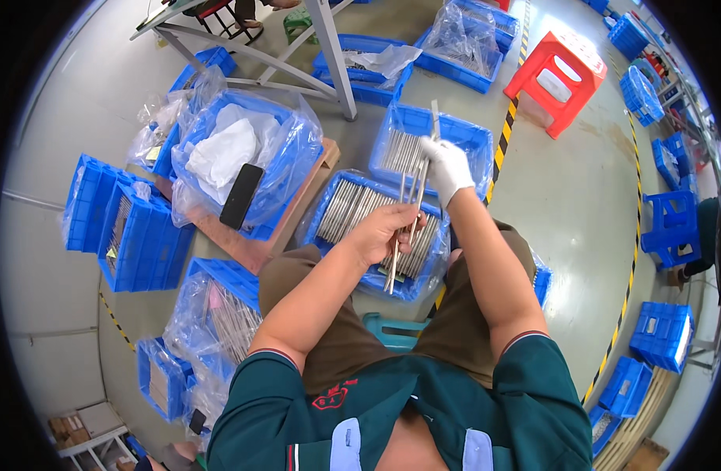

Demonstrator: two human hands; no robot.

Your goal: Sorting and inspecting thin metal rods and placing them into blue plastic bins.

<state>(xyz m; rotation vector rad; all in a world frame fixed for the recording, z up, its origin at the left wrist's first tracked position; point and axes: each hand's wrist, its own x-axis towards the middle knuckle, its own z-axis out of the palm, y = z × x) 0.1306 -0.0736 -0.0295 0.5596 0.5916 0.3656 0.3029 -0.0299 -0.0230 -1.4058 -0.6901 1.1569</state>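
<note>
My left hand (385, 233), bare, is closed around a few thin metal rods (393, 271) above a plastic-lined blue crate (423, 284). In that crate, many similar silvery rods (346, 208) lie side by side in a row. My right hand (448, 166) wears a white glove and is closed on the upper part of one long, flat-looking metal rod (435, 119). The lower end of that rod runs down through my left hand. Just beyond stands another lined blue crate (474, 145) with more rods in it. My gloved fingertips are partly hidden.
At left, a phone (242, 196) lies on a bagged blue crate (278, 114) atop a wooden pallet (298, 200). Nearer, a crate holds loose rods (233, 322). Metal table legs (335, 59) stand ahead, a red stool (560, 78) at far right. I sit on a teal stool (388, 331).
</note>
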